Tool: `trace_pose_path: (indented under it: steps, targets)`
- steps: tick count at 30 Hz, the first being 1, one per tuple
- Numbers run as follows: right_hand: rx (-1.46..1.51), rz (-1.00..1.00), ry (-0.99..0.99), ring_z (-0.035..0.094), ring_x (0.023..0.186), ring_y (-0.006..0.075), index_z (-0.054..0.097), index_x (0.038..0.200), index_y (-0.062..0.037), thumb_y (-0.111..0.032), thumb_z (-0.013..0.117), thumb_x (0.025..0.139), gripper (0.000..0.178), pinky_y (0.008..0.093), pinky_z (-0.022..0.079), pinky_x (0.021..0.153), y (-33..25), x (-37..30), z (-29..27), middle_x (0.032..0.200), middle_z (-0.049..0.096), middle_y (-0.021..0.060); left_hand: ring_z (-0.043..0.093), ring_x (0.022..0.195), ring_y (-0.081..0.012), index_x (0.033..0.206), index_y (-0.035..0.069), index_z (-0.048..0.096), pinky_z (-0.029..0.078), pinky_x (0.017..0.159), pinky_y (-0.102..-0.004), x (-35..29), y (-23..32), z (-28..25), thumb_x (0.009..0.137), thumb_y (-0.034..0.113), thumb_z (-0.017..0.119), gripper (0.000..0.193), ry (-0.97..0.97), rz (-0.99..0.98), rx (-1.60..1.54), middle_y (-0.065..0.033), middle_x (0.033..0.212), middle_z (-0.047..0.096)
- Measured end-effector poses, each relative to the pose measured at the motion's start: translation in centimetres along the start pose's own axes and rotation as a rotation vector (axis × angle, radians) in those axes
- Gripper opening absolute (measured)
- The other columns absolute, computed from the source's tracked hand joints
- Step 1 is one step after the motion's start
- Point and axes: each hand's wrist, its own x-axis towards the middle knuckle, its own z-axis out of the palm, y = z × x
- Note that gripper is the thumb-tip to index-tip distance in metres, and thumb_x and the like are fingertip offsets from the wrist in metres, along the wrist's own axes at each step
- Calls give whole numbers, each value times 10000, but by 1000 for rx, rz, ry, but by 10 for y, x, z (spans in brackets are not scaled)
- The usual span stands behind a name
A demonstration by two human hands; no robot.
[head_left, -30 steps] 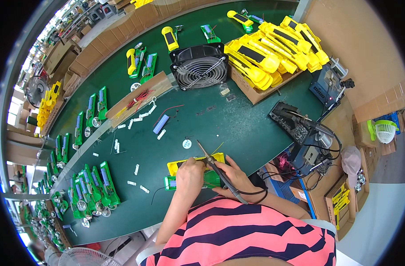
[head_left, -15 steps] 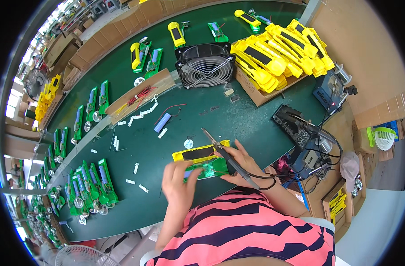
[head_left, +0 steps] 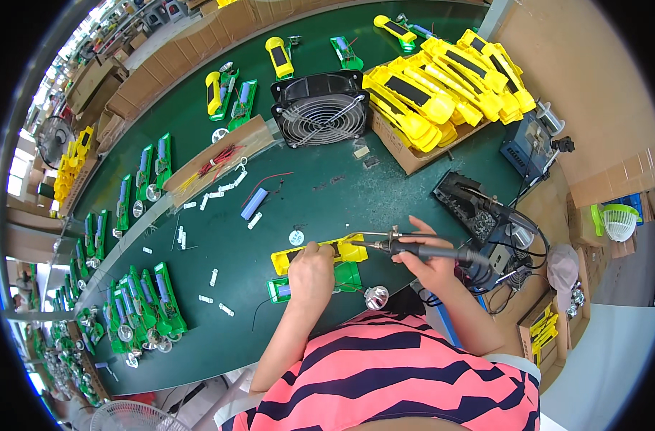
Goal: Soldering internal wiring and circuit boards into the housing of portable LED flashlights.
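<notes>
My right hand [head_left: 429,264] is wrapped round a soldering iron [head_left: 406,248], its metal end pointing left at the right end of a yellow plastic casing [head_left: 352,250]. The casing has a dark panel and lies on the green tabletop. Over its middle my left hand [head_left: 311,279] is closed, fingertips curled down; what they pinch, if anything, is hidden. Just nearer than the casing lies a green casing [head_left: 347,276], partly covered by the left hand, with a blue cylindrical cell [head_left: 284,290] at its left. A round silver reflector [head_left: 376,297] sits by its right end.
A black fan [head_left: 320,118] stands at the back, beside a carton heaped with yellow casings [head_left: 442,90]. Right of my hands are a black iron holder [head_left: 467,205] and a soldering station [head_left: 521,154]. Green assemblies [head_left: 144,305] stand at left; small white parts [head_left: 227,309] lie scattered.
The soldering iron has swung from pointing up and away to lying level, its end at the yellow casing. My right hand has left the green casing; my left hand has moved onto the yellow one.
</notes>
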Motion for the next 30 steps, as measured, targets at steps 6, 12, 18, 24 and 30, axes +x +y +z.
trace_pose_path:
  steps: [6,12,18,24,30]
  targets:
    - [117,227,-32,599,869,214,559,922,32,13,630,725,211,262,506,705,16,6,5,878,599,155,565,595,-294,694,40,620,453,560,-373,2,-2,1,695,54,580,42,-49,-30,-7,-119,657,538]
    - [186,270,-11,578,575,93,601,844,-12,-104,657,715,168,339,392,906,15,15,17,633,604,37,566,590,-291,686,43,621,454,553,-369,2,-2,2,687,57,584,39,-60,-49,17,-119,652,537]
    - [110,221,-19,589,604,140,612,811,-14,-105,676,672,178,354,383,929,21,17,21,646,600,66,566,580,-289,681,44,618,454,546,-371,4,-2,1,688,61,584,40,-63,-33,21,-118,648,535]
    - [54,160,17,596,785,195,636,808,-48,-118,683,678,155,376,404,903,21,11,22,696,610,67,566,570,-287,668,51,625,454,538,-371,5,-1,1,684,68,588,44,-72,-45,41,-114,646,540]
    - [69,80,88,599,651,103,596,864,3,-41,611,736,136,398,337,962,6,3,12,569,607,25,566,565,-288,671,50,630,455,536,-365,6,-1,2,681,73,587,50,-67,-67,65,-117,652,548]
